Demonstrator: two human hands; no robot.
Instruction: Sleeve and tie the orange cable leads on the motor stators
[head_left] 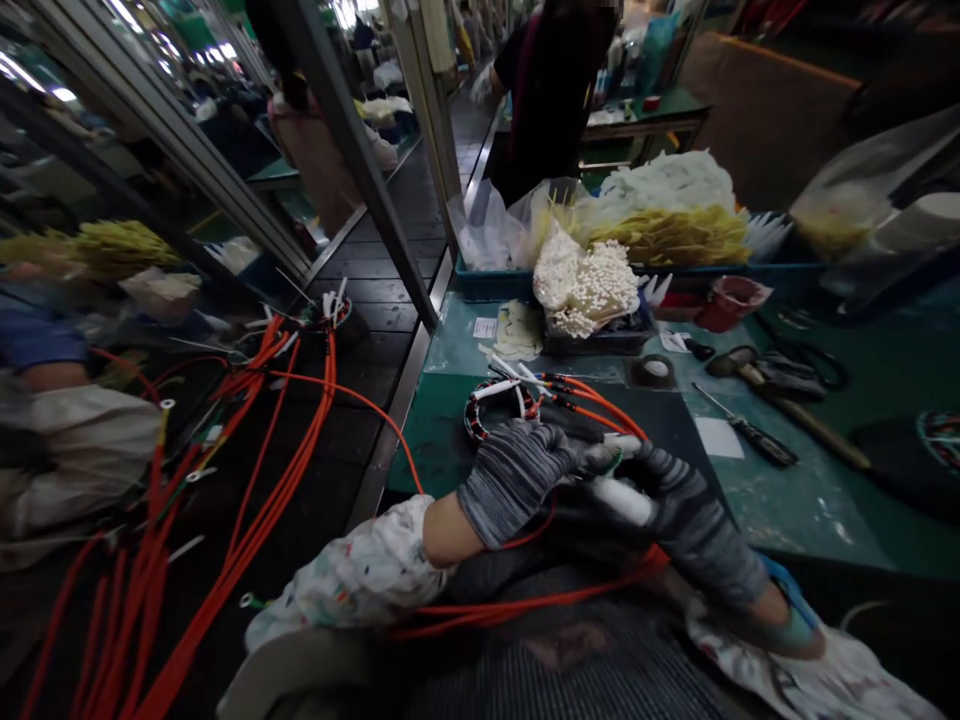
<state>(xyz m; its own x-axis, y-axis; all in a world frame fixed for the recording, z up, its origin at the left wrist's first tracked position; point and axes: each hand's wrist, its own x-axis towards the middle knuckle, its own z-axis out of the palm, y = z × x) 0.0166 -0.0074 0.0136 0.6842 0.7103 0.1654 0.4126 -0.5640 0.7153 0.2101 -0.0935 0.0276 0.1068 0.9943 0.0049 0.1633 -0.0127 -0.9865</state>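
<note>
My gloved left hand point(517, 480) reaches across the green work mat point(442, 450) in a grey knit glove, its fingertips closing on a thin wire end point(600, 460). My right hand point(679, 510), also gloved, grips a white sleeve point(619, 500) on a cable. Orange cables point(592, 400) run from under my hands to a banded black-and-white wire ring point(480, 412) just beyond them. More orange cables point(247, 480) hang in long bundles to the left. My hands hide part of the wiring.
To the right lie a screwdriver point(750, 435), a wooden-handled hammer point(795, 410) and scissors point(810, 365). A blue tray point(495, 285) holds white and yellow bundles behind the mat. A co-worker point(555, 90) stands beyond it. A dark aisle floor point(382, 290) lies to the left.
</note>
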